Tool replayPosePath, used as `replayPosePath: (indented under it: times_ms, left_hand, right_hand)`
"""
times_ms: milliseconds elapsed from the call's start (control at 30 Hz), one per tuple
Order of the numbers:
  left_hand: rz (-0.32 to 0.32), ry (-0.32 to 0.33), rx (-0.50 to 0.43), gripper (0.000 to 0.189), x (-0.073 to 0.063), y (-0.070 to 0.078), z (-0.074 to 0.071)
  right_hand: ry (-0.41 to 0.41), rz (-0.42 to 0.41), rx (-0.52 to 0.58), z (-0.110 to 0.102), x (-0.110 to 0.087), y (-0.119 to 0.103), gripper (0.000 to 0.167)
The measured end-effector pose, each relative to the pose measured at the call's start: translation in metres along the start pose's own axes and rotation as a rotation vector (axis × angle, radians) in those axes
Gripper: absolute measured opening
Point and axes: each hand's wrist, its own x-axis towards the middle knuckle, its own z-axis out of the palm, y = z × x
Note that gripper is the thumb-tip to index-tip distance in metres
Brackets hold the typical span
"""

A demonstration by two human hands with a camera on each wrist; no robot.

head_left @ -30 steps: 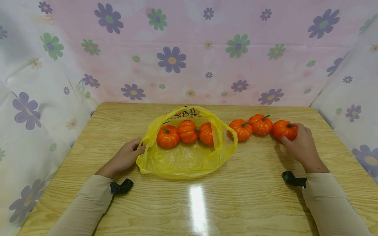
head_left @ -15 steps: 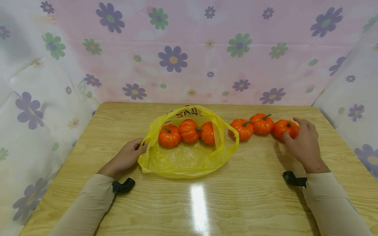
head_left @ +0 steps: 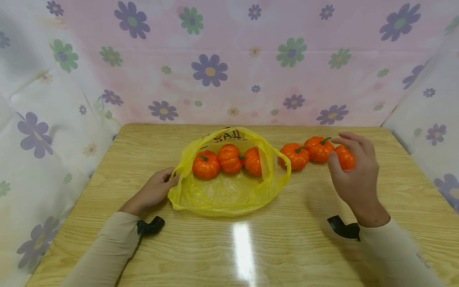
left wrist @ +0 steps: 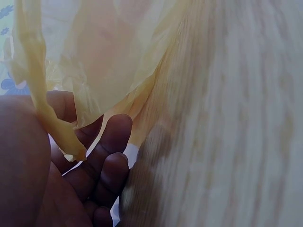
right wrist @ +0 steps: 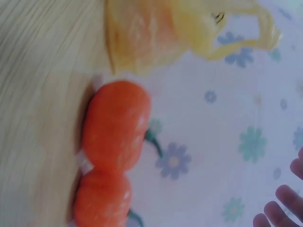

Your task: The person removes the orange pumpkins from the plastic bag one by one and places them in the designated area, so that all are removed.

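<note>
A yellow plastic bag (head_left: 229, 210) lies on the table with its mouth open toward me. Inside it sit three orange toy pumpkins, at left (head_left: 205, 170), in the middle (head_left: 230, 159) and at right (head_left: 253, 161). My left hand (head_left: 154, 188) holds the bag's left edge; a twisted strip of the bag (left wrist: 57, 125) runs between thumb and fingers in the left wrist view. Right of the bag stand three more pumpkins in a row: near (head_left: 294, 157), middle (head_left: 318, 150) and far (head_left: 346, 158). My right hand (head_left: 356, 175), fingers spread and holding nothing, partly hides the far one.
The bag's right handle loop (head_left: 285, 167) overlaps the nearest loose pumpkin in the head view. A flowered cloth (head_left: 229, 91) stands behind the wooden table (head_left: 287, 247) and along both sides. Black wrist cameras (head_left: 150, 226) sit on both sleeves.
My right hand has let go of the far right pumpkin and come up and to the left, leaving it on the table. The left hand keeps its hold on the bag.
</note>
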Motion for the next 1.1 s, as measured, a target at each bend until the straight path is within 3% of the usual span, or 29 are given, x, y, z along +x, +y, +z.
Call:
replayPosePath:
  times_ms: [433,767,1100]
  left_hand:
    - [-0.008,0.001,-0.013,0.034,0.001,-0.001,0.000]
    - [-0.012,0.009,0.012,0.035,-0.002,0.001,-0.002]
    - [-0.025,0.003,-0.001,0.037,0.000,0.002,-0.001]
  right_hand:
    - [-0.012,-0.192,0.177,0.028,-0.001,-0.055,0.028]
    - [-0.217,-0.246,0.361,0.063,-0.011,-0.094,0.025]
    - [-0.393,-0.220,0.341,0.093,-0.020,-0.110,0.034]
